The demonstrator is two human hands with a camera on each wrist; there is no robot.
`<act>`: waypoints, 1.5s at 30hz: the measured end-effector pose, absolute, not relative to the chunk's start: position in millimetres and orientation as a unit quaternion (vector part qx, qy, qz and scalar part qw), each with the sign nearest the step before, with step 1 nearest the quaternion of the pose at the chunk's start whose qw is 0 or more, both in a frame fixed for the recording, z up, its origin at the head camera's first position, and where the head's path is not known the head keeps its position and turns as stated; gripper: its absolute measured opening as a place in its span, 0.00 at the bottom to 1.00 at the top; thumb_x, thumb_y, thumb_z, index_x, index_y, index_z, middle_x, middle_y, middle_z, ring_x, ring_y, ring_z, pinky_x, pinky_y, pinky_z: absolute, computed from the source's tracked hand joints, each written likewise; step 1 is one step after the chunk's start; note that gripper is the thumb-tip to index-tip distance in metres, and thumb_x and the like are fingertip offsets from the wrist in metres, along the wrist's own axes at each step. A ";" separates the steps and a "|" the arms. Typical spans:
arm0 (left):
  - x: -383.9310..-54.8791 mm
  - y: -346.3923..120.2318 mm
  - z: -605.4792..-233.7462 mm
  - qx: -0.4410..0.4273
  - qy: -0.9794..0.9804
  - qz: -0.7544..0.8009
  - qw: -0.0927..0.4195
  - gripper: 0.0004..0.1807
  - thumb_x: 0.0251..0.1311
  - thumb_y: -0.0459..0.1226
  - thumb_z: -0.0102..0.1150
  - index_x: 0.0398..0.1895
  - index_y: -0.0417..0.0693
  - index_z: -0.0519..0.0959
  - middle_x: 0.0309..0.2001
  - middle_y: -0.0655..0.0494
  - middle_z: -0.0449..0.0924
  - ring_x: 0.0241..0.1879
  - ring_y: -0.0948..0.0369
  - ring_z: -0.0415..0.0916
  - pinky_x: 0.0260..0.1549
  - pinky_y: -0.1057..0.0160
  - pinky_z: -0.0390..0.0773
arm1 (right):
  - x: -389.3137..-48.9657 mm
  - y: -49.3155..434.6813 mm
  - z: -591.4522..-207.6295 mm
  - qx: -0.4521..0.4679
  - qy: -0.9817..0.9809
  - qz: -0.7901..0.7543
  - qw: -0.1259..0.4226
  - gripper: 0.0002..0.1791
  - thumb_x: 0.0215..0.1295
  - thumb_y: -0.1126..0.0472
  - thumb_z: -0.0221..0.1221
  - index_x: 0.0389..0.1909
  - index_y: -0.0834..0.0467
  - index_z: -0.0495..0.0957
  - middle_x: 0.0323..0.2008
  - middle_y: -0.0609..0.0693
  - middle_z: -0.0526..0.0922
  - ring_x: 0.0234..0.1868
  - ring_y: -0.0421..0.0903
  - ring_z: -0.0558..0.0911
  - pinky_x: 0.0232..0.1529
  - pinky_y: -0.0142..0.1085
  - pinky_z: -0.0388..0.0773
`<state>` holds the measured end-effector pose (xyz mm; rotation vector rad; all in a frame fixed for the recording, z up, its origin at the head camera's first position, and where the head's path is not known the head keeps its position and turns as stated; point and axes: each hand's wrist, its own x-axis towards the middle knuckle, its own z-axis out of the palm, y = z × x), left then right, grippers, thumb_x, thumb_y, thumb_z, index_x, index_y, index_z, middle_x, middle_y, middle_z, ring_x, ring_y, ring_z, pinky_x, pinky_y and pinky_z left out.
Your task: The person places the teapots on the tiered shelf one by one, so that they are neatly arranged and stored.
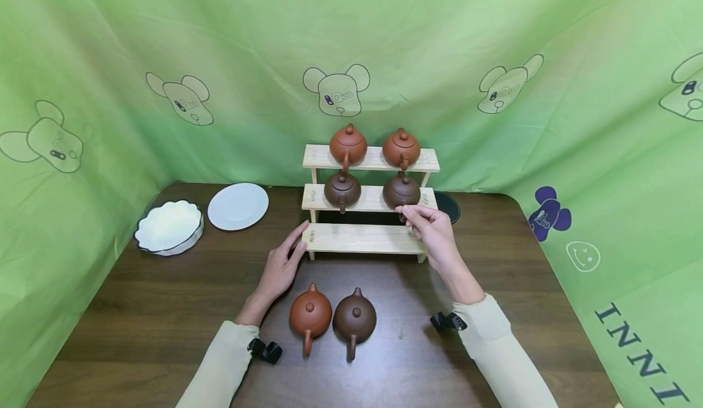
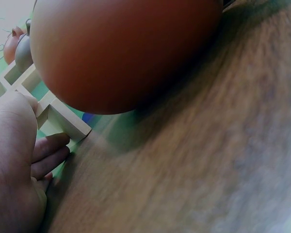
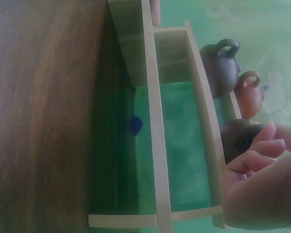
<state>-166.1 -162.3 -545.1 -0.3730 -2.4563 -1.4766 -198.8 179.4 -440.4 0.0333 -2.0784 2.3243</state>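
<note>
My right hand (image 1: 434, 231) pinches the handle of a dark brown teapot (image 1: 401, 191) on the right of the wooden rack's middle step (image 1: 373, 198). In the right wrist view, bent fingers (image 3: 257, 158) are at that handle. At the left end of the bottom step (image 1: 362, 238) is my left hand (image 1: 282, 269), its fingers extended along the end of the board. A second dark brown teapot (image 1: 342, 190) sits on the middle step's left. Near the front, an orange-brown teapot (image 1: 310, 315) and a dark brown teapot (image 1: 355, 318) stand side by side on the table.
Two orange-brown teapots, one left (image 1: 348, 146) and one right (image 1: 401, 147), stand on the top step. At the table's far left are a scalloped white dish (image 1: 169, 227) and a white plate (image 1: 238, 207). A dark round object (image 1: 447, 207) lies behind the rack's right side.
</note>
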 end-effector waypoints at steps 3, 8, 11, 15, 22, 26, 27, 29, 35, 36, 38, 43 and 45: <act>-167.5 -163.0 -547.1 -0.132 -0.844 -0.505 0.126 0.26 0.88 0.43 0.52 0.84 0.57 0.73 0.76 0.47 0.78 0.72 0.43 0.77 0.67 0.35 0.76 | -199.2 180.2 -440.4 0.007 -0.666 0.746 0.008 0.09 0.81 0.64 0.65 0.40 0.55 0.93 0.32 0.41 0.86 0.26 0.34 0.71 0.25 0.24 0.60; -170.8 -164.3 -553.9 -0.142 -0.845 -0.495 0.145 0.26 0.89 0.46 0.52 0.84 0.58 0.73 0.75 0.49 0.79 0.70 0.46 0.79 0.65 0.44 0.78 | -198.8 180.5 -439.7 0.007 -0.666 0.746 0.004 0.08 0.81 0.64 0.66 0.41 0.56 0.93 0.32 0.41 0.87 0.25 0.34 0.69 0.26 0.25 0.59; -170.9 -164.7 -555.0 -0.147 -0.841 -0.498 0.149 0.26 0.88 0.46 0.52 0.84 0.56 0.73 0.75 0.47 0.79 0.69 0.44 0.80 0.65 0.41 0.79 | -198.4 181.3 -440.1 0.007 -0.665 0.747 0.003 0.07 0.81 0.64 0.66 0.42 0.57 0.92 0.32 0.42 0.87 0.24 0.34 0.69 0.26 0.25 0.60; -172.3 -165.9 -558.3 -0.145 -0.848 -0.487 0.148 0.26 0.89 0.47 0.52 0.84 0.58 0.72 0.76 0.50 0.79 0.70 0.45 0.80 0.65 0.46 0.79 | -197.7 184.0 -441.0 0.004 -0.662 0.750 0.000 0.08 0.80 0.65 0.66 0.40 0.56 0.91 0.32 0.43 0.88 0.23 0.33 0.68 0.25 0.25 0.61; -168.2 -166.2 -550.1 -0.126 -0.842 -0.511 0.115 0.26 0.89 0.45 0.52 0.85 0.58 0.72 0.77 0.48 0.77 0.73 0.45 0.76 0.68 0.37 0.75 | -195.0 189.9 -441.2 -0.014 -0.659 0.752 0.004 0.12 0.79 0.67 0.66 0.36 0.48 0.92 0.23 0.40 0.81 0.22 0.34 0.69 0.25 0.25 0.61; -168.6 -166.2 -551.1 -0.125 -0.846 -0.506 0.115 0.27 0.89 0.46 0.52 0.85 0.59 0.72 0.77 0.49 0.77 0.73 0.45 0.77 0.68 0.37 0.76 | -190.7 195.4 -443.0 -0.021 -0.655 0.755 -0.004 0.12 0.80 0.66 0.66 0.37 0.47 0.92 0.24 0.41 0.80 0.22 0.34 0.68 0.25 0.25 0.61; -169.0 -166.0 -552.0 -0.126 -0.845 -0.506 0.117 0.27 0.89 0.46 0.51 0.85 0.59 0.72 0.77 0.49 0.77 0.72 0.45 0.77 0.67 0.37 0.76 | -189.2 197.1 -444.0 -0.023 -0.651 0.759 -0.008 0.12 0.80 0.66 0.66 0.38 0.47 0.92 0.24 0.41 0.80 0.22 0.34 0.68 0.25 0.25 0.61; -167.5 -164.4 -548.6 -0.129 -0.845 -0.506 0.118 0.27 0.89 0.46 0.51 0.85 0.57 0.71 0.78 0.48 0.76 0.72 0.43 0.76 0.66 0.35 0.76 | -186.0 200.4 -445.8 -0.023 -0.643 0.765 -0.016 0.12 0.80 0.66 0.66 0.40 0.47 0.92 0.24 0.42 0.79 0.22 0.33 0.67 0.24 0.26 0.60; -166.5 -162.6 -544.9 -0.125 -0.844 -0.510 0.112 0.27 0.89 0.44 0.52 0.85 0.55 0.72 0.78 0.47 0.76 0.73 0.43 0.76 0.67 0.34 0.75 | -177.0 209.4 -452.2 -0.011 -0.647 0.762 -0.010 0.09 0.80 0.67 0.66 0.46 0.50 0.92 0.25 0.42 0.76 0.22 0.33 0.66 0.24 0.26 0.60; -166.6 -162.7 -545.0 -0.125 -0.844 -0.510 0.111 0.27 0.89 0.44 0.52 0.85 0.55 0.72 0.78 0.47 0.76 0.73 0.43 0.76 0.67 0.34 0.75 | -175.3 210.8 -453.3 -0.011 -0.649 0.761 -0.010 0.09 0.80 0.67 0.66 0.47 0.51 0.92 0.25 0.42 0.76 0.22 0.33 0.66 0.24 0.26 0.60; -166.7 -163.2 -545.4 -0.125 -0.843 -0.511 0.108 0.27 0.89 0.43 0.52 0.85 0.55 0.72 0.78 0.47 0.76 0.73 0.43 0.76 0.68 0.34 0.75 | -171.8 213.4 -455.9 -0.013 -0.651 0.758 -0.012 0.09 0.80 0.67 0.66 0.48 0.52 0.92 0.24 0.41 0.76 0.21 0.34 0.66 0.24 0.26 0.60; -167.0 -164.0 -546.2 -0.129 -0.839 -0.518 0.106 0.27 0.89 0.45 0.52 0.85 0.56 0.71 0.78 0.48 0.75 0.74 0.44 0.75 0.69 0.34 0.74 | -162.9 217.5 -462.1 -0.024 -0.664 0.747 -0.021 0.08 0.80 0.67 0.66 0.49 0.55 0.92 0.23 0.41 0.75 0.21 0.34 0.66 0.24 0.26 0.62; -167.8 -164.0 -548.4 -0.134 -0.842 -0.509 0.120 0.27 0.89 0.44 0.52 0.85 0.56 0.72 0.77 0.47 0.76 0.72 0.43 0.77 0.66 0.35 0.76 | -159.6 218.2 -463.9 -0.030 -0.668 0.743 -0.024 0.07 0.79 0.67 0.66 0.49 0.55 0.91 0.24 0.41 0.76 0.22 0.34 0.67 0.24 0.25 0.62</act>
